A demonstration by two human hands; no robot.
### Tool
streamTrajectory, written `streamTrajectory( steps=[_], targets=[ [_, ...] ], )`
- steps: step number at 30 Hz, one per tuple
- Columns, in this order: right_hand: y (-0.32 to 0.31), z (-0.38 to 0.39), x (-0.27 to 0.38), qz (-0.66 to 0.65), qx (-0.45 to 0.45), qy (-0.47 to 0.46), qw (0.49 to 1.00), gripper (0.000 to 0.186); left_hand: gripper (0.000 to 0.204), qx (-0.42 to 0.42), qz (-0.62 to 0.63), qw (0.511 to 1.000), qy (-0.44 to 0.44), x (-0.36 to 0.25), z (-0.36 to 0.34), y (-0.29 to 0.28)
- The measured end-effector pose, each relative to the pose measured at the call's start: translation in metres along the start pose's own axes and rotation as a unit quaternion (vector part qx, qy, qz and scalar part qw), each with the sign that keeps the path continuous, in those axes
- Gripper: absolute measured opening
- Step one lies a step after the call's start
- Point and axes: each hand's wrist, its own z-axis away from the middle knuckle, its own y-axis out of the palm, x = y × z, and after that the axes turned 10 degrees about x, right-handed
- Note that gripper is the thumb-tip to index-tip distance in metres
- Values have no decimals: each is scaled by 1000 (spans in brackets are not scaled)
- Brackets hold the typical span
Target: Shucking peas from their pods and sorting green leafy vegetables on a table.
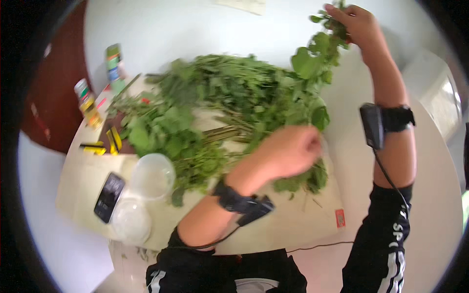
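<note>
My right hand (359,27) is raised at the upper right, its fingers closed around a bunch of leafy green stems (320,49) that hangs down toward the pile. My left hand (295,150) is lower, over the front right part of the greens. Its fingers look curled in, but the hand is blurred and anything inside it is hidden. A large heap of leafy greens (234,85) spreads in an arc over the table (264,224). Near its middle lie several bare, thicker stalks (222,133). Black straps with small dark devices circle both forearms.
At the left stand a bottle of yellow liquid (89,106) and a green-and-blue container (114,68). Yellow-and-black tools (114,140) lie near them. Two clear plastic tubs (152,178) stand beside a dark phone (109,197). A small red card (340,218) lies front right.
</note>
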Motion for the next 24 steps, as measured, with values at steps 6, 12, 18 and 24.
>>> streamTrajectory(
  steps=[6,12,18,24],
  targets=[
    [70,-29,60,3,67,-116,991,41,37,279,-67,954,92,-1,13,36],
    [188,-35,148,-1,216,-159,963,36,43,326,-57,943,21,-6,25,30],
    [346,-17,183,75,248,-175,950,69,36,-65,97,965,235,40,53,55],
    [266,8,155,8,314,-234,920,83,31,172,71,978,92,24,39,31]
  ],
)
